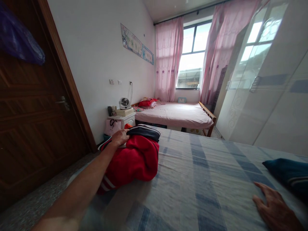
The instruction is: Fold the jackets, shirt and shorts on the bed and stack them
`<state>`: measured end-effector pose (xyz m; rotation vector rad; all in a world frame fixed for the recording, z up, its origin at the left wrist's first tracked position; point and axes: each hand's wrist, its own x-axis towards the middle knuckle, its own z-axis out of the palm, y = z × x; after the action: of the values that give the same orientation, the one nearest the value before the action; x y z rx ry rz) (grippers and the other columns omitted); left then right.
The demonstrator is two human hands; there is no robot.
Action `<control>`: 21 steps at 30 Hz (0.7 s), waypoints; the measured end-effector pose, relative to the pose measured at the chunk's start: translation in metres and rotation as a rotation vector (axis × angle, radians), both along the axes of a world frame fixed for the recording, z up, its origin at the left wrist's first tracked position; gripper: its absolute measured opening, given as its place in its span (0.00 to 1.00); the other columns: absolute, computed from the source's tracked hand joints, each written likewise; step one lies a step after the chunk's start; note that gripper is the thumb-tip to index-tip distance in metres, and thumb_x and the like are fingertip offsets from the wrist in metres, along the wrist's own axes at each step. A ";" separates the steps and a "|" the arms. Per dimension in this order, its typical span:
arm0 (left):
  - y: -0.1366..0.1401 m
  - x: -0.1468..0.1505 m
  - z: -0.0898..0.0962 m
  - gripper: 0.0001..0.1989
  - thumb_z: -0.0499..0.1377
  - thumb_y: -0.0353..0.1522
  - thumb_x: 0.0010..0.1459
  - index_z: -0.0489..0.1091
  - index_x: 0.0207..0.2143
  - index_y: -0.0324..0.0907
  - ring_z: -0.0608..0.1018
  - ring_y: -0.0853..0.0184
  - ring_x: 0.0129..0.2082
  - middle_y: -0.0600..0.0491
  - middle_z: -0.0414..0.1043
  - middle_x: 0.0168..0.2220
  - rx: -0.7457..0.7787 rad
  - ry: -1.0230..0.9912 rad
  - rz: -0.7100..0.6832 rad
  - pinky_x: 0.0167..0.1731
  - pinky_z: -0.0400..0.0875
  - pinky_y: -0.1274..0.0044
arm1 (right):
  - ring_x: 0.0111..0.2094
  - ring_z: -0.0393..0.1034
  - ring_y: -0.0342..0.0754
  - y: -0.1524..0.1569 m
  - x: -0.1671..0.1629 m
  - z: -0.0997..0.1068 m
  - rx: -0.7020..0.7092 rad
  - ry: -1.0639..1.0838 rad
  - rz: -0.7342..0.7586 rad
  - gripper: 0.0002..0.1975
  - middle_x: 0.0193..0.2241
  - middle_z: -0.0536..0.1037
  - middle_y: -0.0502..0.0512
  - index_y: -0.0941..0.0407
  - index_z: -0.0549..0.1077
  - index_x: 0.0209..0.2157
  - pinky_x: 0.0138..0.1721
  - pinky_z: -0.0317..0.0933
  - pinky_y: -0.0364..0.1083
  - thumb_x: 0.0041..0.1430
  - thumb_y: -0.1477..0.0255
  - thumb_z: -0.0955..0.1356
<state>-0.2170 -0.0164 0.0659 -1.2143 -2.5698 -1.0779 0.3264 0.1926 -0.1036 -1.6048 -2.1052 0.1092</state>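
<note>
A red garment (141, 157), apparently a jacket, lies bunched on the near bed (178, 179), with dark navy parts, white trim and white stripes. My left hand (120, 137) reaches to its far left side, fingers closed on the cloth by the navy part; the fingertips are partly hidden. A bit of orange cloth (128, 126) shows just beyond that hand. At the lower right, my right hand (274, 205) is held over the checked sheet, fingers apart and holding nothing. Close to it lies a folded dark teal garment (288, 173) with pale stripes.
Beyond the near bed stands a second bed (178, 115) with a pink sheet. A white nightstand (127, 119) carries a small fan (125, 102). To the left is a brown wooden door (36, 128); a glossy white wardrobe (271, 112) stands at the right.
</note>
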 end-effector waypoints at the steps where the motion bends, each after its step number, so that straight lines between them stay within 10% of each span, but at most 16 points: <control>1: 0.004 0.002 0.002 0.13 0.59 0.37 0.56 0.71 0.41 0.39 0.73 0.61 0.46 0.48 0.72 0.44 0.022 -0.011 -0.014 0.48 0.66 0.62 | 0.56 0.60 0.63 0.001 0.001 -0.001 0.007 0.000 0.003 0.30 0.54 0.65 0.68 0.61 0.63 0.53 0.53 0.57 0.57 0.57 0.58 0.51; 8: 0.028 0.118 0.028 0.18 0.50 0.26 0.56 0.73 0.45 0.43 0.74 0.62 0.45 0.50 0.75 0.44 0.306 0.036 -0.445 0.48 0.65 0.73 | 0.57 0.59 0.62 0.011 0.010 -0.014 0.026 -0.024 0.004 0.27 0.55 0.65 0.67 0.57 0.62 0.52 0.52 0.58 0.58 0.58 0.58 0.51; 15: 0.005 0.266 -0.021 0.21 0.50 0.24 0.57 0.67 0.53 0.37 0.69 0.63 0.55 0.44 0.69 0.52 0.059 0.149 -1.329 0.55 0.61 0.77 | 0.57 0.60 0.63 -0.001 0.004 0.002 -0.002 -0.027 0.035 0.31 0.53 0.66 0.69 0.62 0.62 0.53 0.54 0.57 0.57 0.57 0.58 0.52; 18: -0.008 0.262 -0.040 0.22 0.54 0.29 0.57 0.64 0.56 0.43 0.69 0.64 0.55 0.48 0.64 0.57 -0.106 0.145 -1.264 0.54 0.63 0.77 | 0.55 0.62 0.63 -0.006 0.001 0.008 0.006 -0.021 0.050 0.30 0.53 0.67 0.69 0.64 0.63 0.53 0.54 0.57 0.57 0.55 0.60 0.54; 21: -0.020 0.223 -0.043 0.22 0.55 0.33 0.58 0.64 0.56 0.46 0.68 0.60 0.56 0.47 0.63 0.59 -0.114 0.181 -0.916 0.53 0.65 0.72 | 0.55 0.62 0.63 -0.008 0.002 0.007 -0.002 -0.005 0.050 0.30 0.53 0.67 0.69 0.63 0.63 0.53 0.55 0.57 0.57 0.55 0.60 0.54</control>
<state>0.0056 -0.0368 0.0224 -2.4886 -1.9317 -0.8393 0.3279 0.1844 -0.0964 -1.5551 -2.1504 0.1250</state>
